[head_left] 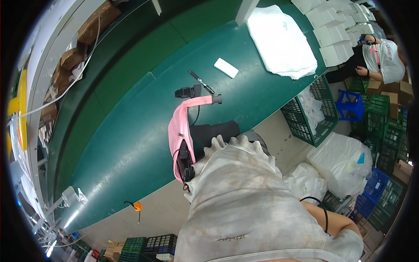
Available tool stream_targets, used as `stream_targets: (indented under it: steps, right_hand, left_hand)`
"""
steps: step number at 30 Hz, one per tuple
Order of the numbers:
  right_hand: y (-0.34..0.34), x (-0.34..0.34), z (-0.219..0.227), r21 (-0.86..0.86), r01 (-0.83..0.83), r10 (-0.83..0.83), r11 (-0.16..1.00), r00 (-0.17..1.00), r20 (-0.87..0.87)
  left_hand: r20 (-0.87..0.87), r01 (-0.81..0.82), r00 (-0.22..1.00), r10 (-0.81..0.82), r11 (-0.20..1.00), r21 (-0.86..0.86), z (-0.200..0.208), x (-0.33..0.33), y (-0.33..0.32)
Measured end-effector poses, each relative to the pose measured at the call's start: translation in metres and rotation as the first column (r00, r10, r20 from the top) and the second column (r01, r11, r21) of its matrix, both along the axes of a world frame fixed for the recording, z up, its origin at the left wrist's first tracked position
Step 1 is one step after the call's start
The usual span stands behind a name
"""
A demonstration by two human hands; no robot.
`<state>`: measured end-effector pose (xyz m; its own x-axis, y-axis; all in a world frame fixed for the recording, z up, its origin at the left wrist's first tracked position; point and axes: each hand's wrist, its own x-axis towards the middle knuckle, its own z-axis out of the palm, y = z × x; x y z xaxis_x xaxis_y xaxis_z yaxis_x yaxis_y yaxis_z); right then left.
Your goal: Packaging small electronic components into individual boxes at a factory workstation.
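Neither of my hands shows; only a bent part of my right arm (334,220) appears, beside my grey shirt (244,196). Closest to my body, a pink mesh waist bag (178,126) lies over the edge of the green table (131,144). Its black buckle (217,99) points to the right, and black cables and a dark device (185,163) are at its open side. Dark fabric (216,132) lies next to it. Farther off on the table are a black strapped device (187,91), a pen (201,81) and a white rectangular object (226,68).
A stack of white cloth (281,41) lies at the table's far right. Beyond stand a green crate (301,120), white boxes (329,37), a blue stool (350,105) and wrapped bundles (342,159). Another person (384,61) is at the far right. Shelved packages (72,56) line the left.
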<state>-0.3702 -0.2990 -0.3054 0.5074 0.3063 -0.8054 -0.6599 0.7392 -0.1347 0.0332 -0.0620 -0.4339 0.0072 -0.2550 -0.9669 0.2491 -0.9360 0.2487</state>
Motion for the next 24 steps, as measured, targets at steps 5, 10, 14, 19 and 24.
stream_targets:
  steps: [5,10,14,19,24]
  right_hand:
    - [0.007,0.001,-0.003,-0.007,0.091,-0.092,0.996,0.995,-0.038]
    - [0.008,0.002,-0.015,-0.035,0.201,-0.204,0.979,0.972,-0.117]
    - [0.018,0.006,-0.031,-0.155,0.403,-0.429,0.902,0.876,-0.219]
    - [0.029,0.025,-0.052,-0.341,0.586,-0.673,0.735,0.691,-0.263]
    - [0.032,0.038,-0.071,-0.432,0.672,-0.795,0.601,0.558,-0.237]
  left_hand:
    - [-0.025,0.005,1.000,-0.005,1.000,-0.001,0.000,0.002,-0.006]
    - [-0.140,0.011,0.990,-0.010,1.000,0.005,0.007,0.000,-0.003]
    - [-0.452,0.243,0.867,-0.212,0.970,0.013,0.013,0.032,-0.029]
    - [0.661,0.386,0.750,0.007,0.807,-0.446,-0.002,0.108,-0.196]
    - [0.833,0.657,0.550,0.062,0.584,-0.477,-0.077,0.108,-0.337]
